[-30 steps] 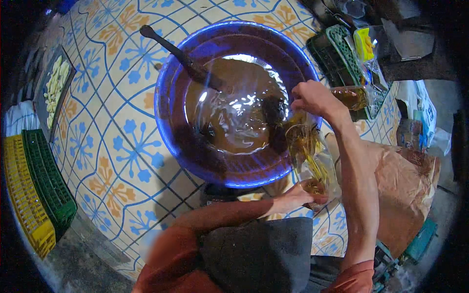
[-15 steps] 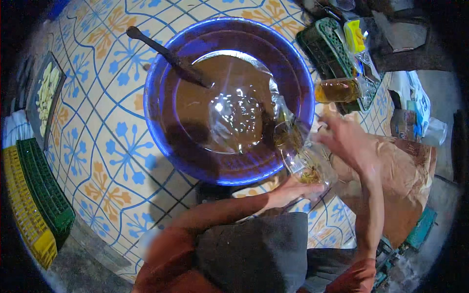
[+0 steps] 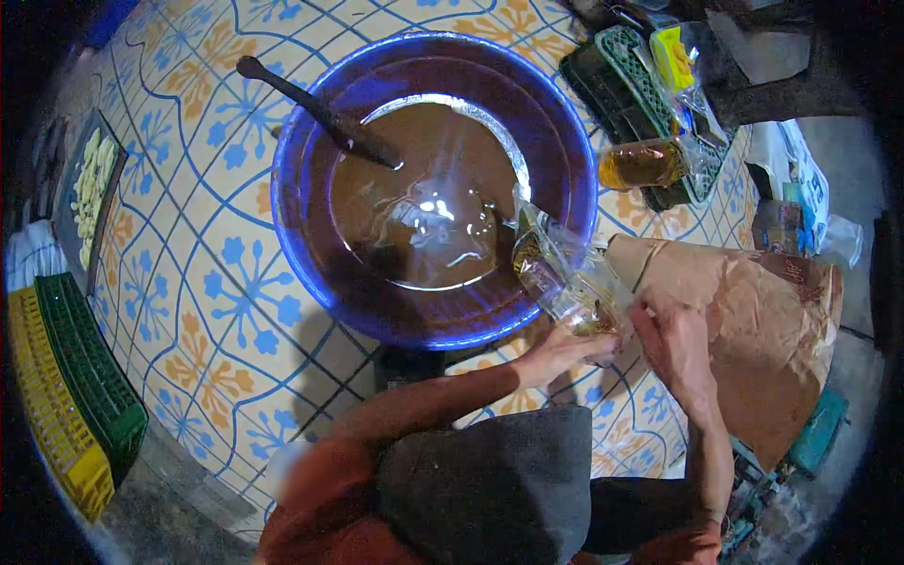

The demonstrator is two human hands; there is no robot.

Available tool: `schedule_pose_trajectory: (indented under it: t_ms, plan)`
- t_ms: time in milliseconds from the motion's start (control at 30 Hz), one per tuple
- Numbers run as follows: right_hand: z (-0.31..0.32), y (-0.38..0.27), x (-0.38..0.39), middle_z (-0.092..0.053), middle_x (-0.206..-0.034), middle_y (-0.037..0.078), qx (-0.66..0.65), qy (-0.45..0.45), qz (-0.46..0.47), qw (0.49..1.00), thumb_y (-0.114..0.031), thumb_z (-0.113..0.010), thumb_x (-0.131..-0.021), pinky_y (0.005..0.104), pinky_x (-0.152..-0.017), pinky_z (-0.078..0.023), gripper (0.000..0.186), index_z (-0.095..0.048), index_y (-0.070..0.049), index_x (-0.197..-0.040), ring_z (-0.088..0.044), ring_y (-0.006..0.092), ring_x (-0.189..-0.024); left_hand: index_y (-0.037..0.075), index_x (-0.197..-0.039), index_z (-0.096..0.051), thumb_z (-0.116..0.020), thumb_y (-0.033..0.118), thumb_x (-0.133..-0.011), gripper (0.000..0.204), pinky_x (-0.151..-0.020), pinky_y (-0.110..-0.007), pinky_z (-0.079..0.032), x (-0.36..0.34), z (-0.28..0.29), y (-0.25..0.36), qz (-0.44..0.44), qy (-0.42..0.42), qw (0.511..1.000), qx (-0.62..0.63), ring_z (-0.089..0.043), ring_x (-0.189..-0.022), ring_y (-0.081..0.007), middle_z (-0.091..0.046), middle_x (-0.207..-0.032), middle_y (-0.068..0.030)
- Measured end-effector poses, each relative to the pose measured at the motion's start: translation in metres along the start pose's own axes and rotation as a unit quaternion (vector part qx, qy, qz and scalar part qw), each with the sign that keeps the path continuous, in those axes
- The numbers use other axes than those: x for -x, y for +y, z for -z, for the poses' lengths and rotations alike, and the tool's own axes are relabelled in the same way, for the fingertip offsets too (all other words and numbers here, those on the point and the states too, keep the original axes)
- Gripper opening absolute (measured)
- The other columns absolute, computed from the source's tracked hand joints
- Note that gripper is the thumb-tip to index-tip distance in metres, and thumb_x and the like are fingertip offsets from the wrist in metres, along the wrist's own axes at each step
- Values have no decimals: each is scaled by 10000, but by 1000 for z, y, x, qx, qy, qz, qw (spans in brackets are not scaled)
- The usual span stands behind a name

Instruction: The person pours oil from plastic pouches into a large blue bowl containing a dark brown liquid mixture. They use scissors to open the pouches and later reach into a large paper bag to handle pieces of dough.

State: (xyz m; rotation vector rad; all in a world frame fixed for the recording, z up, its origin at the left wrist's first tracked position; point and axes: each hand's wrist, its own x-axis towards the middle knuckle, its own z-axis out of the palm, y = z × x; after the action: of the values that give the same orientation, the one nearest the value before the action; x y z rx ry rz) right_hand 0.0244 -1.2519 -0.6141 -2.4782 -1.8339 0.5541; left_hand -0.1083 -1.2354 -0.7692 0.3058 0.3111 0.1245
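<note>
A wide blue tub (image 3: 297,282) of brown liquid (image 3: 414,141) stands in front of me, with a long dark paddle (image 3: 306,94) leaning in it. Across its near right rim lies a clear plastic bag (image 3: 570,287) with yellowish-green bits inside, its narrow end tilted down into the tub. My left hand (image 3: 565,356) is closed around the lower end of the bag. At the bag's right side, my right hand (image 3: 676,344) has bent fingers pinching its edge; the fingertips are partly hidden.
Brown paper (image 3: 772,330) lies to the right. Beyond it, a filled amber bag (image 3: 645,163) rests by a dark green crate (image 3: 617,89) with a yellow packet (image 3: 671,58). At the left are pale pieces on a dark tray (image 3: 111,174) and green and yellow crates (image 3: 89,367).
My right hand has moved down from the bag's upper side to its lower right side. The bag has shifted slightly left. The bubbly splash on the liquid has settled into ripples.
</note>
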Motion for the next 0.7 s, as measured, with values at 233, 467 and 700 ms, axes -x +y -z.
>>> schedule_pose_trajectory:
  t_ms: [233, 467, 700]
  plan:
    - [17, -12, -10, -636, -754, 173, 101, 61, 68, 991, -79, -605, -844, 408, -618, -497, 60, -602, -73, -904, -636, 368, -694, 43, -1186, -552, -723, 350, -826, 503, -722, -329, -536, 25, -9, 46, 90, -113, 979, -142, -645, -885, -174, -668, -1032, -86]
    - [36, -12, -31, -605, -802, 135, 91, 139, 116, 979, -14, -542, -812, 443, -571, -470, 184, -559, -128, -956, -622, 353, -685, 107, -1054, -656, -710, 297, -807, 317, -689, -337, -514, 70, 12, 164, -208, 210, 656, -694, -660, -786, -213, -670, -838, -92]
    - [32, -9, -62, -626, -1038, 100, 16, 252, 131, 959, -92, -557, -896, 372, -723, -507, 136, -583, -70, -1027, -625, 332, -886, 79, -1040, -673, -650, 203, -814, 258, -785, -374, -508, 38, 98, 205, -391, 117, 444, -798, -647, -876, -257, -691, -924, -77]
